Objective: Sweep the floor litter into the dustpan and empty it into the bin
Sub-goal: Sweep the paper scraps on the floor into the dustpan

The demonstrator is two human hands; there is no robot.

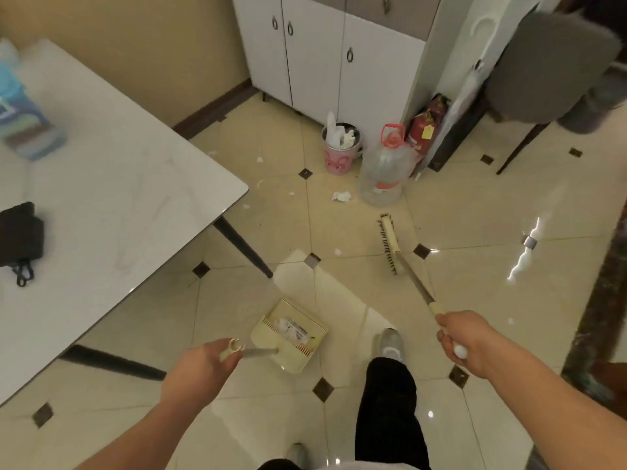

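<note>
My left hand (200,369) grips the handle top of a cream dustpan (288,335), which is low over the tiled floor near my feet. My right hand (466,340) grips the end of a broom handle; the broom head (389,244) rests on the floor ahead, bristles facing left. White paper scraps lie on the tiles: a crumpled wad (341,196), smaller bits (290,194) and one piece (337,251) near the broom. A small pink bin (339,157), stuffed with white paper, stands by the cabinet.
A white table (129,184) with dark legs fills the left, holding a black pouch (20,232) and a blue pack (23,120). A large clear water jug (385,171) and a red extinguisher (425,127) stand beside the bin. A grey chair (549,69) is at the right.
</note>
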